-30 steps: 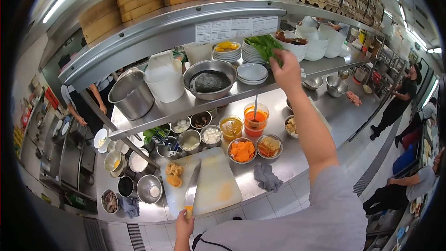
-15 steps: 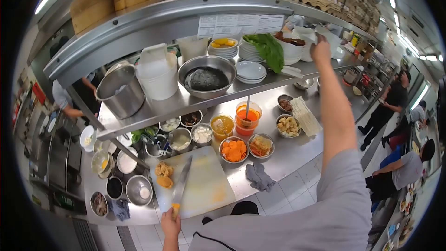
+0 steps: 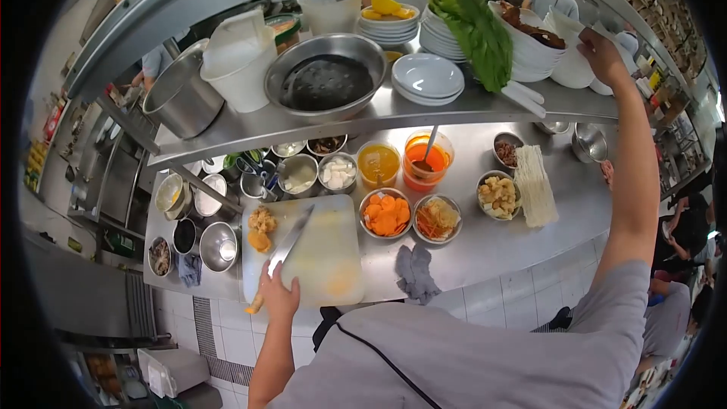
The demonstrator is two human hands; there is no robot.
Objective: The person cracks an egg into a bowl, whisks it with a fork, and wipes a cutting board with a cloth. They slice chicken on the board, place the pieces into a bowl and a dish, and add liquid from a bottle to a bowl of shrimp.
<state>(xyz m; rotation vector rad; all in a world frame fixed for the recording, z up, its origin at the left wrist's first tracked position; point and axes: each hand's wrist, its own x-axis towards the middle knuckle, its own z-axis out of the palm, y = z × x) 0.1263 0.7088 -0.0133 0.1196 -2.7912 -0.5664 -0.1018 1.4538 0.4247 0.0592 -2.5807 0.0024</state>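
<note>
My left hand [image 3: 279, 293] is at the yellow handle of a kitchen knife [image 3: 291, 238], fingers around it and thumb held out. The blade lies over the white cutting board [image 3: 333, 257], beside a small heap of brown, battered-looking food [image 3: 262, 221] and an orange piece [image 3: 259, 241]. Up on the steel shelf, my outstretched right hand [image 3: 603, 58] has its fingers closed at the rim of a white bowl [image 3: 575, 60]; its grip is partly hidden. Left of it stand stacked white bowls [image 3: 530, 57] with dark brown food on top, and a large green leaf [image 3: 477, 38].
Bowls of sliced carrot [image 3: 385, 214], shredded carrot [image 3: 437, 220] and pale chunks [image 3: 498, 197] stand near the board. An orange sauce tub [image 3: 425, 163] holds a ladle. A grey cloth [image 3: 415, 273] hangs at the counter edge. Other people stand at the right and behind the shelf.
The view has tilted down and shifted. My left hand has slid forward along the knife handle, its thumb now out. My right hand stays at the white bowls on the shelf.
</note>
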